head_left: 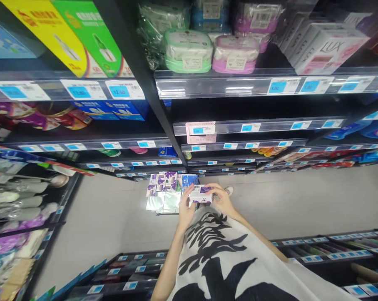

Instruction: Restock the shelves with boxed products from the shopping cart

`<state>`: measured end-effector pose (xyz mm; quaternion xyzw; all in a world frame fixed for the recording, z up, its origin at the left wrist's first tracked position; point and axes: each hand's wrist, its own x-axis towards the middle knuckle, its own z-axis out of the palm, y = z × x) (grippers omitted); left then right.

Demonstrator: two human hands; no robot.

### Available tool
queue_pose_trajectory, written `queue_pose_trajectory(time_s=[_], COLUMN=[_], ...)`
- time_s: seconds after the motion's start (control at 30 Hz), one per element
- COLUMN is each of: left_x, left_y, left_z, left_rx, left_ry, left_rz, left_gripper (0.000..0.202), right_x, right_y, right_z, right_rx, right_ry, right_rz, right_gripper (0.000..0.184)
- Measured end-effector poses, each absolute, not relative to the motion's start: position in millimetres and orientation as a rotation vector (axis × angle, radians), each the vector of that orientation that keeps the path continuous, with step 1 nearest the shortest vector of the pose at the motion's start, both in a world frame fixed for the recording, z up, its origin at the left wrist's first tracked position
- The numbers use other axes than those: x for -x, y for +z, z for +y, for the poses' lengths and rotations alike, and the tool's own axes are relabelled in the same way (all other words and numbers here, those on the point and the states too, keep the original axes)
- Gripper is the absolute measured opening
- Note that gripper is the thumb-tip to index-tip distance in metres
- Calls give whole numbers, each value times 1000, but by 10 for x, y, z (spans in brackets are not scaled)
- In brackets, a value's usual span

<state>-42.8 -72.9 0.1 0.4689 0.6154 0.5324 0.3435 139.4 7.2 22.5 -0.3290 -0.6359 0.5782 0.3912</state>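
A small white-and-purple box (200, 194) is held level in front of my body, between both hands. My left hand (185, 205) grips its left end, and the fingers of my right hand (223, 200) close on its right end. Just left of it, low over the floor, several similar purple-and-white boxes (162, 183) lie on a stack with pale shiny tops (172, 201). Beside them is a blue package (189, 180), partly behind my left fingers.
Ahead stands a dark shelf unit (258, 104) with price labels, carrying green and pink soap cases (189, 50) and white LUX boxes (330, 48). Yellow and green cartons (91, 39) fill the upper left. Another rack (35, 200) stands left, and low shelves (132, 271) are behind me. Grey floor (286, 196) lies between.
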Motion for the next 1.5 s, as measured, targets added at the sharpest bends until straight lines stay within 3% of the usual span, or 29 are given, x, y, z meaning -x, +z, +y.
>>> queue_pose_trajectory(time_s=[0.2,0.37,0.53,0.83,1.03,1.23,1.33,1.5], left_x=[433,454,506,604,570,580,587,602], left_y=[61,76,134,289,246,42,-35,-95], left_z=[-767,-791,-805,-770,-771,-803,-820,-819], left_rx=[-1052,-980,-840,-940,-939,-847,-820,-905], left_ry=[1367,1360,1340,1114,1121,1135,1044,887], left_rz=[1574,1552,1575,1618,1652,1686,1702,1668], left_gripper=[52,51,61,56,52,59,65,68], right_x=[-1329,-1334,-1342,-1347,-1335,-1360,-1395,-1445], right_y=[262,303,337,239,196,267,340,336], right_z=[88,101,86,11,-19,-18,-46,-60], right_rx=[860,931,1111,1331,1358,1212,1222,1335], right_ry=[1587,1661,1994,2603,2567,2452,2295,2008], right_rz=[-1485,-1476,-1235,-579,-556,-611,-744,-853], right_gripper=[11,27,52,46,49,41,45,33])
